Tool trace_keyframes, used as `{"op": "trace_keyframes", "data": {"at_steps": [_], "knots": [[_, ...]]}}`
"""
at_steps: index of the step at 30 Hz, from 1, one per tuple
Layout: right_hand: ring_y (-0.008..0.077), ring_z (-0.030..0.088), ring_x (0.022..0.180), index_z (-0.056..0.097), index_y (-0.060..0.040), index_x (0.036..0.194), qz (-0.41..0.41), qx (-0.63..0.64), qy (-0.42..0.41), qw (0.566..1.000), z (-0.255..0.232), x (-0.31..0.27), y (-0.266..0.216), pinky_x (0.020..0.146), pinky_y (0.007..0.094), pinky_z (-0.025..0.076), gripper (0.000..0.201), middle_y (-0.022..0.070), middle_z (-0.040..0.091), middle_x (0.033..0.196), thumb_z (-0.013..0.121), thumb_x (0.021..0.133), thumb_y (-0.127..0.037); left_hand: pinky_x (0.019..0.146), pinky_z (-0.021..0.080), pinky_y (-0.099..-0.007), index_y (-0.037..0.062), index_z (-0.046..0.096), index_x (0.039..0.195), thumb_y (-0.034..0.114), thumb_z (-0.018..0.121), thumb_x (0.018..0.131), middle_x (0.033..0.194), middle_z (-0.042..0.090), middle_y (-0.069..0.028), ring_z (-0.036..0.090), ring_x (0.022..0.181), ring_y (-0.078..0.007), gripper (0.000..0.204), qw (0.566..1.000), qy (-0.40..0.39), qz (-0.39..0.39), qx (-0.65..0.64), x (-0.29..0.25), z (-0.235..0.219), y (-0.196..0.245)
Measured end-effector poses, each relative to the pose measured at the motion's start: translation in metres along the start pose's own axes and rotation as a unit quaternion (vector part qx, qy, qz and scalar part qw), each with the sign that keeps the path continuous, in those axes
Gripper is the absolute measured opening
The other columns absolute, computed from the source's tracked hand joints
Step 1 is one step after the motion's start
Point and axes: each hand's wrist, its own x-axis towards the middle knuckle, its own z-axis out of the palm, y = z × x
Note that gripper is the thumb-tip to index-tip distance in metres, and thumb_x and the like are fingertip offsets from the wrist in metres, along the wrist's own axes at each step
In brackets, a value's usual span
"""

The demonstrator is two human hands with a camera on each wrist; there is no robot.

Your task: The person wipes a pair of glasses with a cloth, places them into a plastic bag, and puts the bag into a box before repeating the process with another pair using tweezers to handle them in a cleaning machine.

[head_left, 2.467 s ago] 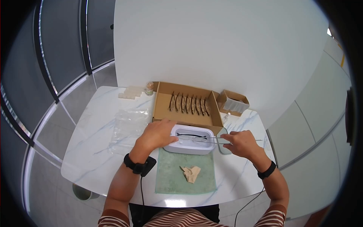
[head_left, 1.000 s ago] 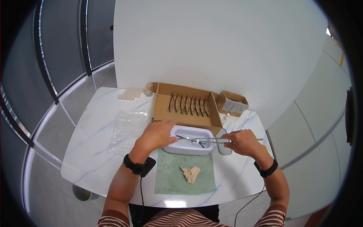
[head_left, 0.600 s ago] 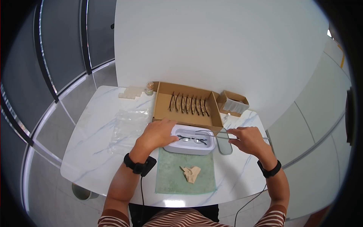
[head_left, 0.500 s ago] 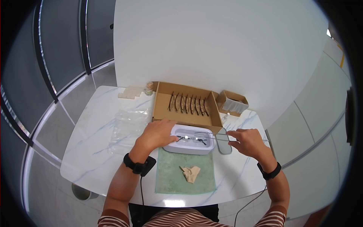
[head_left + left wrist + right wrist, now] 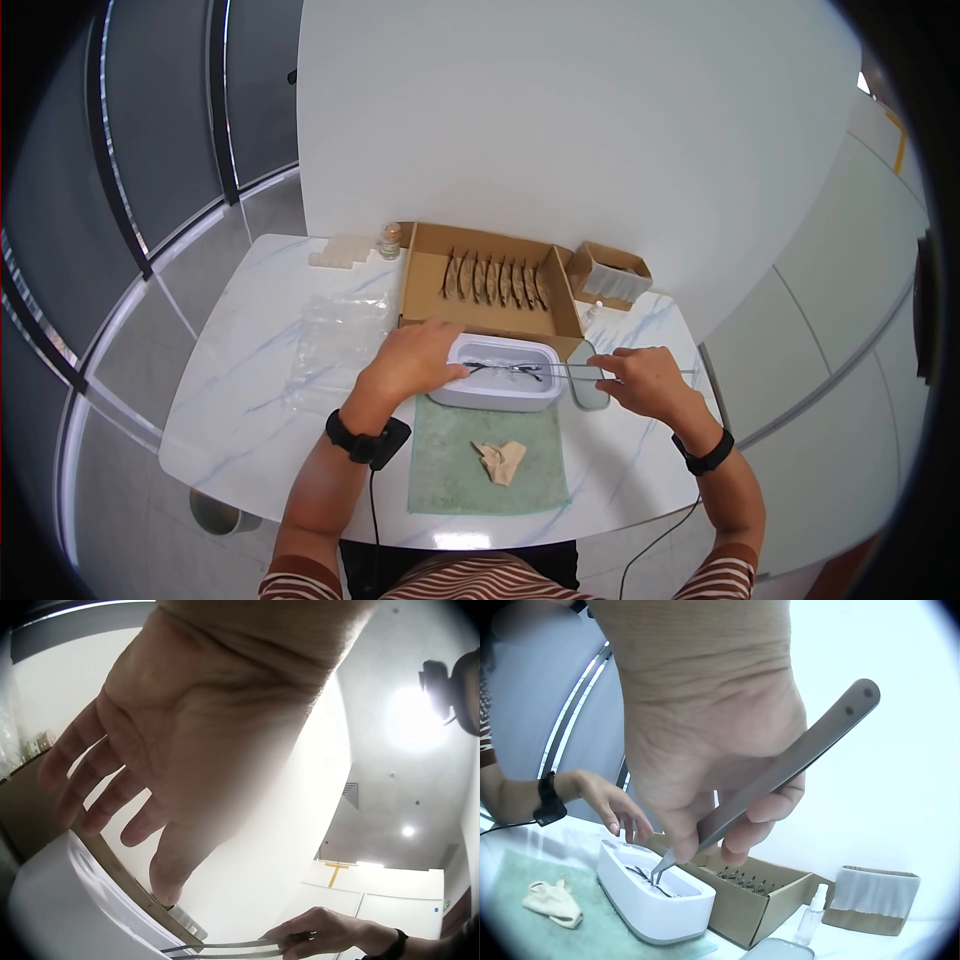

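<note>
My right hand (image 5: pixel 645 382) holds long metal tweezers (image 5: pixel 791 761) between thumb and fingers. Their bent tips reach down into a white oblong ultrasonic cleaner (image 5: pixel 495 400) and overlap a pair of dark-framed eyeglasses (image 5: pixel 480 368) lying in the basin. In the right wrist view the tweezer tips are at the frame. My left hand (image 5: pixel 415 357) is at the cleaner's left end, thumb by the rim. The left wrist view shows that hand's palm (image 5: pixel 187 742) with loosely spread fingers, near the white cleaner wall (image 5: pixel 67 907).
Behind the cleaner stands a cardboard tray (image 5: pixel 425 275) with a row of several glasses. A green mat (image 5: pixel 440 480) bears a beige cloth (image 5: pixel 500 463). Right lie a grey-green lid (image 5: pixel 590 395), spray bottle (image 5: pixel 592 313) and small box (image 5: pixel 625 285); left, a plastic bag (image 5: pixel 340 340) and jar (image 5: pixel 390 241).
The glasses have shifted and turned in the basin. Half a second ago the tweezer tips were behind the glasses; now they overlap them, the right hand slightly further left. The left hand stays put.
</note>
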Motion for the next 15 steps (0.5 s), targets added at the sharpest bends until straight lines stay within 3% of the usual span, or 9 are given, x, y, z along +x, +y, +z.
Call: {"op": "trace_keyframes", "data": {"at_steps": [15], "knots": [[0.0303,0.07,0.076,0.075,-0.0154,0.116,0.005,-0.003,-0.006,1.0,0.0,0.024,0.001,0.066,0.0417,0.054,0.033,0.01,0.073,0.088,0.077,0.084,-0.023,0.096,0.051,-0.0459,0.0079,0.057,0.137,0.035,0.073,0.086,0.126,0.063,-0.0176,0.062,0.116,-0.0368,0.059,1.0,-0.008,-0.01,0.0,0.002,-0.001,-0.002]]}}
